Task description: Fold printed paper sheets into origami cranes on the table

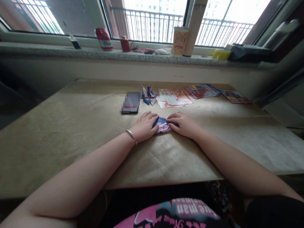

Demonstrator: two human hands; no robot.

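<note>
A small folded piece of printed paper (162,124), blue and patterned in red and white, lies on the table between my hands. My left hand (145,126), with a silver bangle at the wrist, grips its left end between thumb and fingers. At the right end, my right hand (181,124) pinches the paper the same way. Both hands rest low against the tabletop. Just beyond them stands a folded paper flower (148,95) in similar printed paper. A dark phone (131,103), its screen blurred, lies to the left of the flower.
Red and white printed sheets (175,97) overlap behind my right hand. Farther right lie a stack of colourful sheets (201,91) and another printed stack (235,96). Along the windowsill (85,54) stand a red can (104,39), a red bottle (124,44) and a patterned paper cup (180,40).
</note>
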